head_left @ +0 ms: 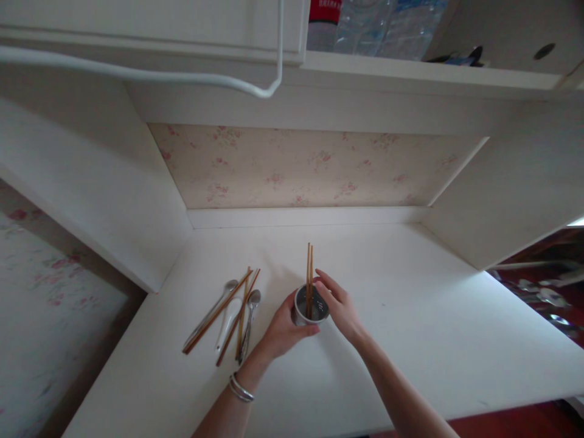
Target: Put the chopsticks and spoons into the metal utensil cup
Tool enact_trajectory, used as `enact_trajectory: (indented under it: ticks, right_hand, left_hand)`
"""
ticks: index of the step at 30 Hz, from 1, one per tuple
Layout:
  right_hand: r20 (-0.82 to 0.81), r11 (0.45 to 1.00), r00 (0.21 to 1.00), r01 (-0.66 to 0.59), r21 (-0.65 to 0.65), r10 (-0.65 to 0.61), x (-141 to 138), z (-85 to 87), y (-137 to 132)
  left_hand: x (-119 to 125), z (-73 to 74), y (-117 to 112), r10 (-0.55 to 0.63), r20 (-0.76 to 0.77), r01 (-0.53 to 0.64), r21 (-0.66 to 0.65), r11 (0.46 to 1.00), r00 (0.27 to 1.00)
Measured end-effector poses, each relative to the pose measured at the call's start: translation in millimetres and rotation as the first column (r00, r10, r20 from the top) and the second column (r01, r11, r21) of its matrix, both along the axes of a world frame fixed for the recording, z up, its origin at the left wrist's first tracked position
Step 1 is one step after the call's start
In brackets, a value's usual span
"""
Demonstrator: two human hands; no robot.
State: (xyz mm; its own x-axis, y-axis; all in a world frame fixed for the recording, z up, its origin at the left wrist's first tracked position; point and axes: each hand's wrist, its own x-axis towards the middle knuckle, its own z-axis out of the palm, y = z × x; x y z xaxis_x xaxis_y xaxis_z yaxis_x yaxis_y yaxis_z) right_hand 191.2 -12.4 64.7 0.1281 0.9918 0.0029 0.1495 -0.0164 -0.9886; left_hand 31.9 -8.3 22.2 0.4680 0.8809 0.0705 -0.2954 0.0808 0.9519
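My left hand (285, 328) is wrapped round a grey metal utensil cup (298, 316) with drain holes in its bottom. Two light wooden chopsticks (309, 267) stand upright in it, rising above the rim. My right hand (337, 304) is at the cup's right side, fingers stretched out and apart, with the fingertips close to the rim and the chopsticks; whether they touch is unclear. Left of the cup lie several loose chopsticks (219, 311), a white spoon (229, 322), a metal spoon (253, 298) and another long-handled metal spoon (230, 285).
A white countertop (410, 316) bears everything, with side panels (502, 170) left and right and floral wallpaper (296, 170) behind. Overhead runs a shelf (410, 70) with plastic bottles (365, 27). A white cable or bar (182, 76) hangs at upper left.
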Motion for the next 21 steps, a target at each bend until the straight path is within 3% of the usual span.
enact_trajectory:
  ticks: [3,7,10,14,17,21]
  right_hand:
    - [-0.146,0.995,0.984,-0.097,0.026,0.1,6.3,-14.9,-16.5]
    - [-0.183,0.978,0.962,-0.189,0.086,0.202,3.2,-39.7,-33.7]
    - [-0.197,0.983,0.966,-0.147,0.11,0.167,-5.6,-52.9,-35.8]
    - [-0.183,0.986,0.977,-0.079,0.147,0.106,-12.7,-62.2,-33.4]
    - [-0.169,0.989,0.982,-0.061,0.135,0.084,-13.0,-67.2,-34.1]
    - [-0.177,0.992,0.982,-0.043,0.119,0.064,-12.1,-75.1,-35.9]
  left_hand:
    - [-0.9,7.1,-1.6,-0.024,-0.024,0.024,0.008,1.0,0.999]
    - [-0.2,11.1,-2.5,0.0,-0.102,0.006,0.058,0.998,0.995]
    - [0.8,11.7,-1.2,0.033,-0.184,-0.015,0.096,0.995,0.982]
    - [-10.0,17.9,-2.9,0.028,-0.321,0.051,0.234,0.971,0.947]
    - [-35.9,26.1,-9.5,0.117,-0.519,0.068,0.324,0.944,0.847]
    - [-89.6,34.4,-12.4,0.263,-0.76,0.013,0.336,0.942,0.594]
